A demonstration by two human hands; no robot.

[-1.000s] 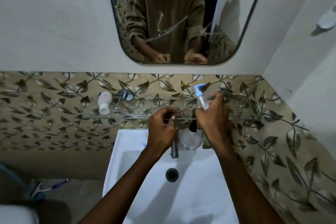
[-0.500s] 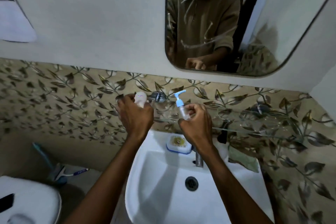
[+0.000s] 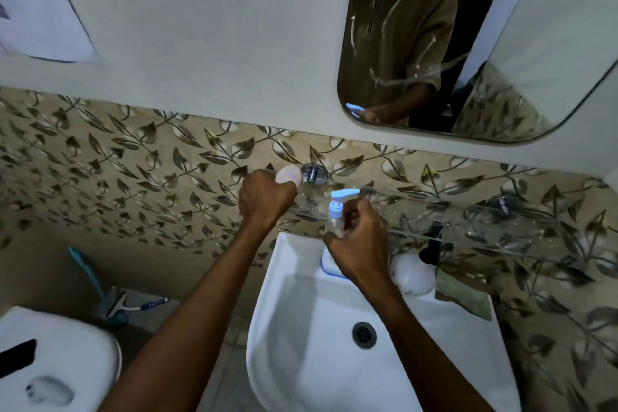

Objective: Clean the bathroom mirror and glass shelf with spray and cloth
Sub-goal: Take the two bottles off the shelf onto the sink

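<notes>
Clearing the glass shelf (image 3: 468,224) looks like the step in hand: both hands are taking bottles off it so it can be wiped. On the left, the left hand (image 3: 264,201) is wrapped around a small white bottle (image 3: 288,174) at the shelf's left end, just beside the metal bracket (image 3: 312,174). Next to it, the right hand (image 3: 359,244) is closed around a clear pump bottle (image 3: 336,211) with a blue top, held above the sink (image 3: 334,361). The next move calls for a safe spot to set both down, then fetching the cleaning spray and cloth. Up on the right, the mirror (image 3: 535,43) carries pale streaks and is cut off at the top. Whether the pump bottle is the cleaner I cannot tell. The greenish thing on the sink's right rim may be a cloth (image 3: 465,298); dim light leaves it unclear, and the shelf's edges are hard to trace.
</notes>
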